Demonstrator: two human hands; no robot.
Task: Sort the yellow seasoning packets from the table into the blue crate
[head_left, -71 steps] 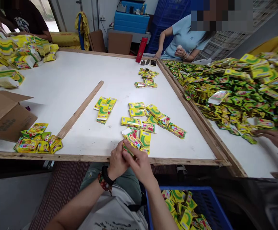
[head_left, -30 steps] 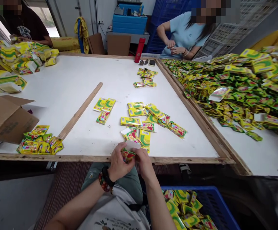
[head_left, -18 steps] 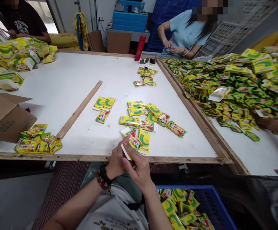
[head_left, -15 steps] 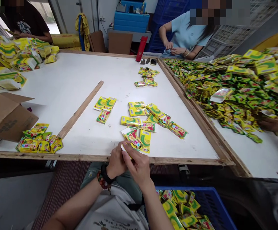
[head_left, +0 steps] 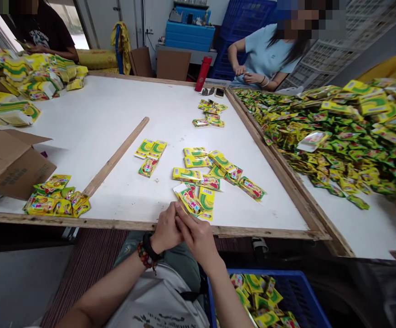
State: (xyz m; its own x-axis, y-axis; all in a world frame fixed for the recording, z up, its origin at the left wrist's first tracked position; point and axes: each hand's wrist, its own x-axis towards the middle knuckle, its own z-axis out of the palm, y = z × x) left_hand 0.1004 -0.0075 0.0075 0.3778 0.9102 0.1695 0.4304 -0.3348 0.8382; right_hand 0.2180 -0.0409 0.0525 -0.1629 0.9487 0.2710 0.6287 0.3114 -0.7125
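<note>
My left hand (head_left: 166, 231), with bracelets on its wrist, and my right hand (head_left: 199, 237) meet at the table's near edge. Both have their fingers closed around a small candy box, which the fingers now hide almost wholly. Just beyond the fingertips lie a flat printed candy box (head_left: 188, 197) with a white flap and a yellow-green box (head_left: 206, 200). Several more yellow boxes (head_left: 188, 174) are scattered behind these. Farther left, a small group of boxes (head_left: 149, 167) lies on the white tabletop (head_left: 115, 196).
A wooden strip (head_left: 115, 157) crosses the table. Candy packets (head_left: 57, 202) lie beside a cardboard carton (head_left: 16, 159). Beyond the right wooden rail is a large packet heap (head_left: 348, 132). Below the table stands a blue crate (head_left: 309, 291) of boxes. Two co-workers sit across; another person's hand shows right.
The white flap that showed between my fingers is now covered, as my hands have closed together over it. At the right, the co-worker's blurred hand has moved nearer, away from the heap.
</note>
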